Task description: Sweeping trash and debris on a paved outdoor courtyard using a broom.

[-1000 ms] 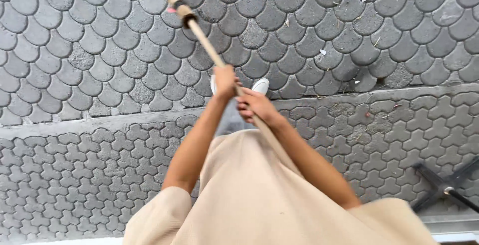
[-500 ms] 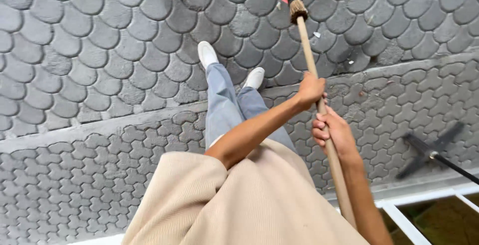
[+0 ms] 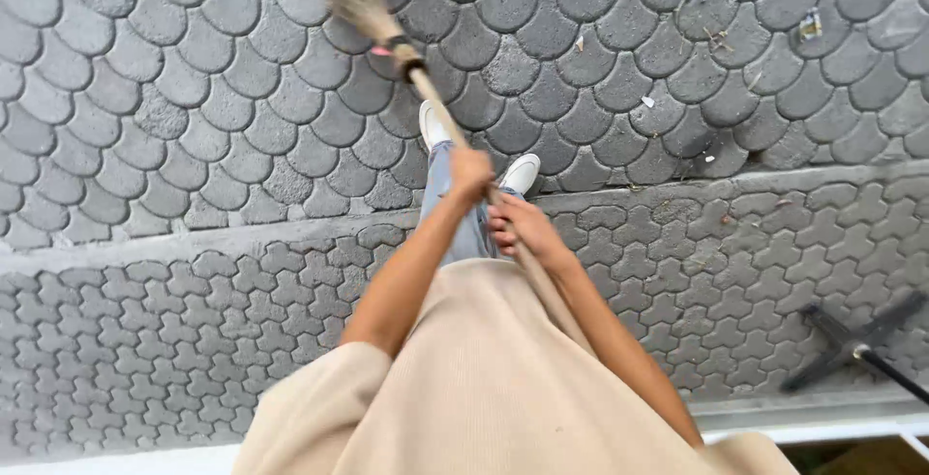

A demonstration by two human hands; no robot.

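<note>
Two hands grip one straw broom (image 3: 387,35), its bristles on the fish-scale paving (image 3: 194,98) at upper left. The left hand (image 3: 471,171) is closed round the wooden handle; just right and lower, the right hand (image 3: 520,228) clasps it. Paper litter (image 3: 809,25) lies far right.

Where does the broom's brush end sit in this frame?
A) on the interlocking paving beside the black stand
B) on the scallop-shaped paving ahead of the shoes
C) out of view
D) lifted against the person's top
B: both hands grip the broom, whose bristles lie on the scallop-shaped paving beyond the white shoes.
</note>
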